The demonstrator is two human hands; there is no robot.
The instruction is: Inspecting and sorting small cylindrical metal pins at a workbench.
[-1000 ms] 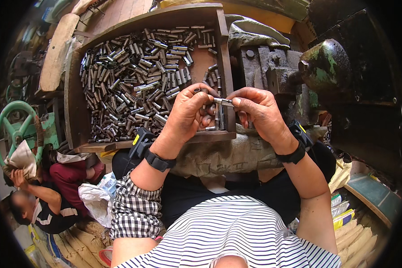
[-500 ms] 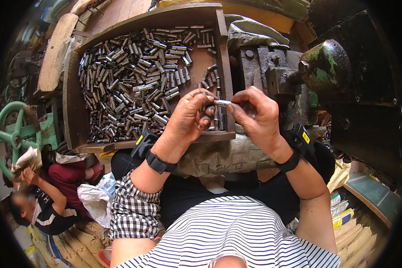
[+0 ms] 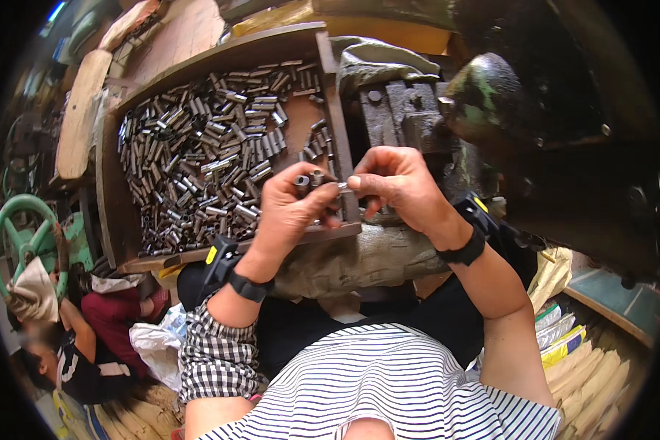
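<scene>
Both hands meet over the right front corner of a wooden tray (image 3: 220, 248) full of short metal tubes. My left hand (image 3: 287, 209) is closed on several of the tubes; two of them (image 3: 301, 181) show their round open ends above the curled fingers. Between the hands lies another shiny metal tube (image 3: 342, 187), its left end at my left thumb. The thumb and forefinger of my right hand (image 3: 407, 187) pinch its other end. Fingers cover much of this tube.
Dark machinery with a rounded, green-flecked part (image 3: 484, 92) stands right of the tray, and a grey cloth (image 3: 381, 59) is draped behind. A green handwheel (image 3: 26, 235) is at the left, near a seated person (image 3: 73, 359) holding a cloth. Sacks (image 3: 583, 374) lie lower right.
The view has shifted, so tray and machine sit further left. My left hand has turned, and open tube ends now show above its fingers. Both hands still hold the tube between them.
</scene>
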